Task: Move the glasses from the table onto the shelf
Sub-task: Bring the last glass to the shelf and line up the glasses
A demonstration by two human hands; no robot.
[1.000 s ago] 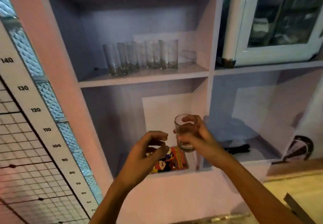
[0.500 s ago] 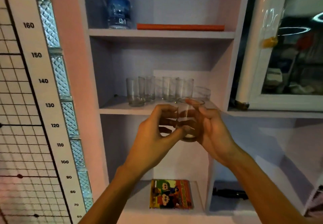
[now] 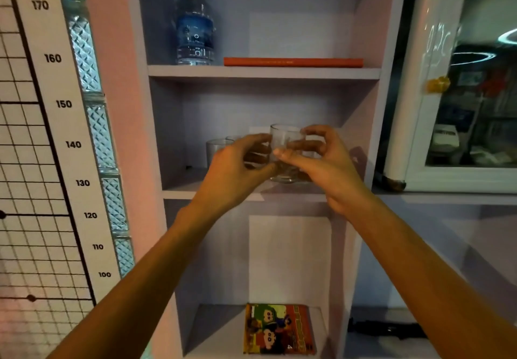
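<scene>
A clear drinking glass (image 3: pixel 283 140) is upright over the front of the middle shelf (image 3: pixel 179 189), its base at about the height of the board. My right hand (image 3: pixel 327 171) wraps it from the right, thumb across the front. My left hand (image 3: pixel 237 168) touches it from the left with curled fingers. Other clear glasses (image 3: pixel 216 150) stand in a row further back on the same shelf, mostly hidden behind my hands.
A water bottle (image 3: pixel 194 28) and a flat orange book (image 3: pixel 293 62) sit on the shelf above. A colourful comic book (image 3: pixel 278 329) lies on the lower shelf. A glass-doored white cabinet (image 3: pixel 453 106) stands to the right, a height chart (image 3: pixel 50 134) to the left.
Both hands have lifted the glass from below the middle shelf up and forward to shelf level. My left hand has closed in on the glass. The view has tilted upward.
</scene>
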